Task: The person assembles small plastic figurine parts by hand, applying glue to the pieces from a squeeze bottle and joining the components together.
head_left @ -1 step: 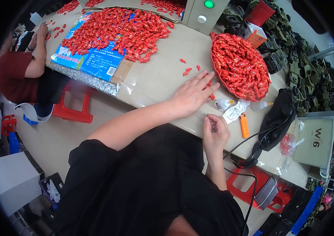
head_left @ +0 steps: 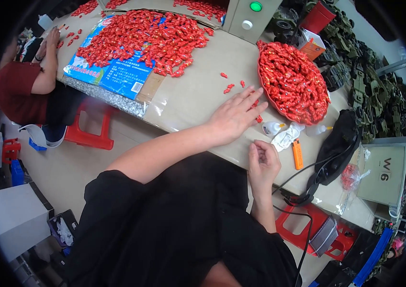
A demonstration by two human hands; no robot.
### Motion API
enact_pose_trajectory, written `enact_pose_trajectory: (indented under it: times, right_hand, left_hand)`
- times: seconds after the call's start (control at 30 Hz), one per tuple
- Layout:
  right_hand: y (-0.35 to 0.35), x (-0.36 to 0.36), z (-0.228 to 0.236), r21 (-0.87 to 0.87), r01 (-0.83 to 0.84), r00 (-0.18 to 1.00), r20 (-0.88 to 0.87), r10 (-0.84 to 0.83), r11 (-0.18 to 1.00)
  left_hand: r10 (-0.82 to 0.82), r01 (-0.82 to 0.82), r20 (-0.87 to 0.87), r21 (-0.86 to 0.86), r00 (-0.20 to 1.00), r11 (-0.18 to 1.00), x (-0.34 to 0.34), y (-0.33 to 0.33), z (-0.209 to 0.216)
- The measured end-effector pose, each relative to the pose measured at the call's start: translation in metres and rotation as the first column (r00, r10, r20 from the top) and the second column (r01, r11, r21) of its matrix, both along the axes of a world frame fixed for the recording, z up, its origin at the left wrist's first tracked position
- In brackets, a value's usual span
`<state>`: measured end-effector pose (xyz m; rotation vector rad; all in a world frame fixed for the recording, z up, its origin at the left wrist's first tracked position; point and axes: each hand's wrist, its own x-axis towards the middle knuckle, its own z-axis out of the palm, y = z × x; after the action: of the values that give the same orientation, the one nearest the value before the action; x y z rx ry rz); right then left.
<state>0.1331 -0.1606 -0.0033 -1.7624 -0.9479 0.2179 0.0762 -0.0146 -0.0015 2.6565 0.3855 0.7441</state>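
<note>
Blue cardboard [head_left: 121, 79], upper left, probably corrals that red heap [head_left: 150, 36]; red basket [head_left: 267, 97], upper right, likely same deal. Left hand [head_left: 231, 117], mid-frame: flattened out, fingers spread, gripping nothing visible. Right hand [head_left: 264, 161], just below: loosely curled, can't tell what's inside. Few loose red pieces [head_left: 259, 118] by the left fingers.

Head cam: left fisheye, head-worn, upright. Looks down over wearer's black shirt [head_left: 174, 215] at left hand [head_left: 234, 119], right hand [head_left: 266, 162] and worktable [head_left: 200, 88], all near; wide field, straight edges bowed toward dark rim.
</note>
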Motion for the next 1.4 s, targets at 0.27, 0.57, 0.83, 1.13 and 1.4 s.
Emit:
enact_pose_trajectory:
  times: [0.27,0.57,0.83,1.13,1.4]
  right_hand:
    - [-0.009,0.019,0.004,0.076,0.274,0.962,-0.030,-0.273,0.959]
    - [0.020,0.026,0.012,0.047,0.185,0.976,0.109,-0.189,0.982]
    - [0.020,0.027,0.004,0.062,0.137,0.988,0.057,-0.140,0.989]
    - [0.019,0.025,0.019,0.397,-0.070,0.828,-0.488,0.276,0.915]
    - [0.025,0.026,0.042,0.580,0.078,0.409,-0.760,0.504,0.811]
  left_hand:
    - [0.329,-0.336,0.132,0.032,0.935,0.941,-0.077,0.047,0.009]
    - [0.577,-0.583,0.081,0.100,0.813,0.807,-0.099,0.092,0.012]
    - [0.504,-0.489,0.086,-0.149,0.859,0.859,-0.091,0.078,0.009]
    - [0.244,0.433,0.387,-0.883,0.889,-0.181,-0.066,0.020,0.005]
    - [0.192,0.455,0.451,-0.890,0.872,0.024,-0.052,0.014,0.011]
